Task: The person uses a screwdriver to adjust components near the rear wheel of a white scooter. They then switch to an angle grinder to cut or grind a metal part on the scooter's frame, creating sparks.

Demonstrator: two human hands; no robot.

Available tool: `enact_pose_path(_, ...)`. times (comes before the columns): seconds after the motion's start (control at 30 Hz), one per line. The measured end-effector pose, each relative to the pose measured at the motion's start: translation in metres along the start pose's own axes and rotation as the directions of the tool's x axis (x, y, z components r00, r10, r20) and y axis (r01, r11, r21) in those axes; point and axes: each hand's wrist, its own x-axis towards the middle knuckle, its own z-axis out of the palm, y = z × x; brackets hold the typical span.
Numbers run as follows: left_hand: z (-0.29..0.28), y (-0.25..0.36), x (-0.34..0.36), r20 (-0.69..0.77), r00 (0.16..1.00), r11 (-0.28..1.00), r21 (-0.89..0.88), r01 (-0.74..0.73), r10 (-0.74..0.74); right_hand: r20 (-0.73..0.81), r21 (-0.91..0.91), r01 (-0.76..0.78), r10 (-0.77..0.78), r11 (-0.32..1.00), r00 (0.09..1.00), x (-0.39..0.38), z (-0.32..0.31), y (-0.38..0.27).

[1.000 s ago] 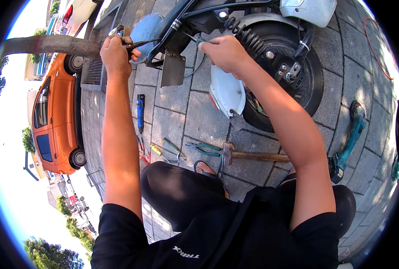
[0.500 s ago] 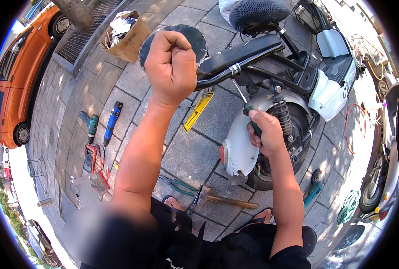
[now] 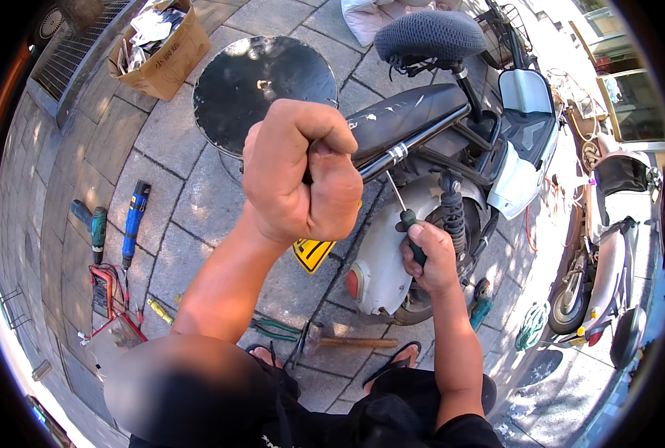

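Observation:
My left hand point(image 3: 303, 172) is closed in a fist around the rear end of a black frame bar point(image 3: 441, 128) beside the scooter's long black seat point(image 3: 407, 108). In my right hand point(image 3: 435, 257) is a screwdriver point(image 3: 409, 219) with a dark green handle. Its thin shaft points up to the underside of the bar, close to a silver clamp point(image 3: 397, 153); whether the tip touches is too small to tell. Below lie the scooter's pale rear fender point(image 3: 385, 265) with a red light point(image 3: 355, 281) and a black coil shock absorber point(image 3: 453, 209). A yellow plate point(image 3: 314, 254) shows partly behind my left hand.
A round black-topped stool or table point(image 3: 261, 78) stands beyond my left hand, near a cardboard box point(image 3: 170, 63). On the paving lie a green drill point(image 3: 98, 231), a blue power tool point(image 3: 135, 216), pliers point(image 3: 276, 328), a hammer point(image 3: 355, 342) and a teal power tool point(image 3: 481, 302). Another scooter point(image 3: 605, 261) stands right.
The whole view has shifted, so the ground tools appear farther left and my left hand lower and larger. My left hand covers more of the yellow plate. Both hands keep their holds.

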Motion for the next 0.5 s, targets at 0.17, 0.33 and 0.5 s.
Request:
enact_pose_path(0.17,-0.0053,-0.0039,0.0012,-0.017,1.000,1.000,-0.002,0.002,-0.002,0.022,-0.008,0.015,-0.015,1.000,1.000,-0.0004,0.0030,-0.0028)
enact_pose_path(0.33,-0.0066,-0.0014,0.0014,-0.032,0.998,0.998,-0.021,0.057,-0.058,-0.003,-0.006,0.011,-0.011,1.000,1.000,-0.0010,0.0044,-0.0016)
enact_pose_path(0.5,-0.0067,-0.0031,0.0037,-0.042,0.999,0.999,0.040,0.026,-0.024,-0.025,0.000,0.012,-0.012,1.000,1.000,-0.0025,0.0028,0.0002)
